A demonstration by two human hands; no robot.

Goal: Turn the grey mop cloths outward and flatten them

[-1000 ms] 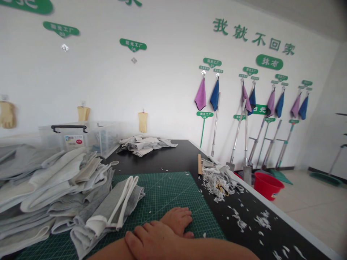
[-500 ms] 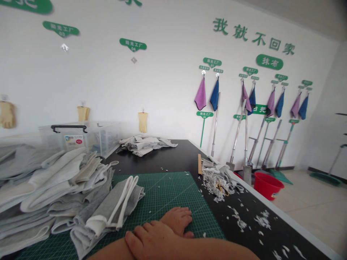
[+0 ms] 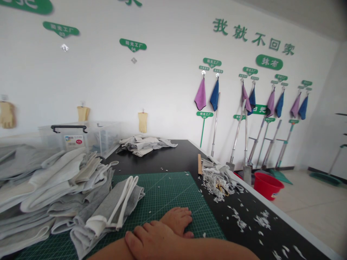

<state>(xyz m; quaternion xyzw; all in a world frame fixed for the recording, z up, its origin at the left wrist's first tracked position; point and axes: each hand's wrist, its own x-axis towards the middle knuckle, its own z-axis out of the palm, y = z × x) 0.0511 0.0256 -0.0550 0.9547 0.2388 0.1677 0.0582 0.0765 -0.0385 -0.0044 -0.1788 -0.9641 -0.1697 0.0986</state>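
Currently, the arms lie crossed, and both hands are flat and relaxed with nothing in their grip. The right hand [image 3: 151, 240] lies nearest, over the left arm, and its fingers point left. The left hand [image 3: 176, 221] rests just beyond it on a green cutting mat [image 3: 168, 191]. Just beside the right hand, a folded grey cloth [image 3: 100, 209] with a white strip [image 3: 126, 202] lies on the mat's edge, and it leans on a large pile of pale grey cloths [image 3: 54, 187]. To the right, white scraps [image 3: 240, 220] are scattered on the black table [image 3: 173, 153], with a heap of them [image 3: 217, 182] further on. Farther away are more cloths [image 3: 143, 144], a clear plastic box [image 3: 81, 139], a red bucket [image 3: 267, 186], and a purple towel [image 3: 200, 94] and a blue towel [image 3: 214, 94] on the wall.
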